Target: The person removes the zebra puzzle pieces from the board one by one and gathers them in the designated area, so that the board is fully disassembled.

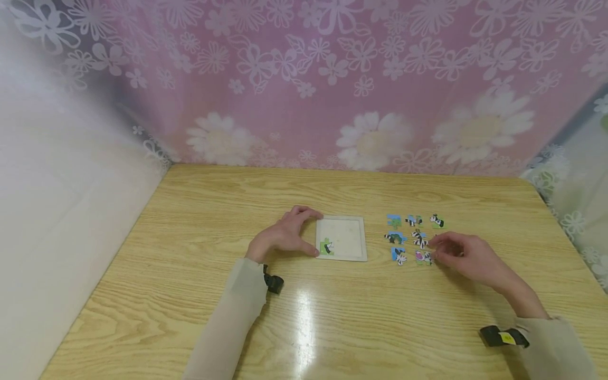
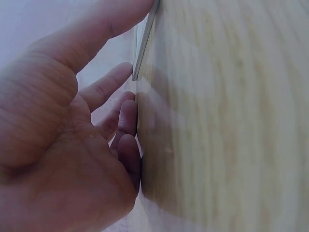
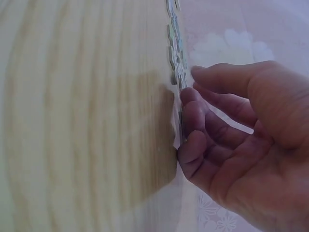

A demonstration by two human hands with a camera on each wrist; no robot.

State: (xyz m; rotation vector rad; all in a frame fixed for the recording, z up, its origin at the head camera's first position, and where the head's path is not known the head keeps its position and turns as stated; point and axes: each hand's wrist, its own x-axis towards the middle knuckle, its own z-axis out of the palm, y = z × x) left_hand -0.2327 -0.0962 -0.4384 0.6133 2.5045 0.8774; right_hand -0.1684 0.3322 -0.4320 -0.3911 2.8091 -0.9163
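Note:
A pale square puzzle tray (image 1: 341,238) lies flat on the table, with one green puzzle piece (image 1: 326,247) in its near left corner. My left hand (image 1: 288,233) holds the tray by its left side, thumb at the near corner and index finger at the far one. To the tray's right, several animal puzzle pieces (image 1: 398,255) are laid out in rows. Over their right side hovers my right hand (image 1: 467,256), thumb and index fingertips apart beside a zebra-striped piece (image 1: 420,239). Its fingers partly cover a piece. In the right wrist view the lower fingers (image 3: 193,150) rest on the tabletop.
The wooden table (image 1: 237,203) reaches back to a pink flowered curtain (image 1: 294,105). A white wall-like sheet (image 1: 71,184) borders its left side, and flowered cloth (image 1: 570,179) hangs at the right. Each wrist wears a black strap (image 1: 503,336).

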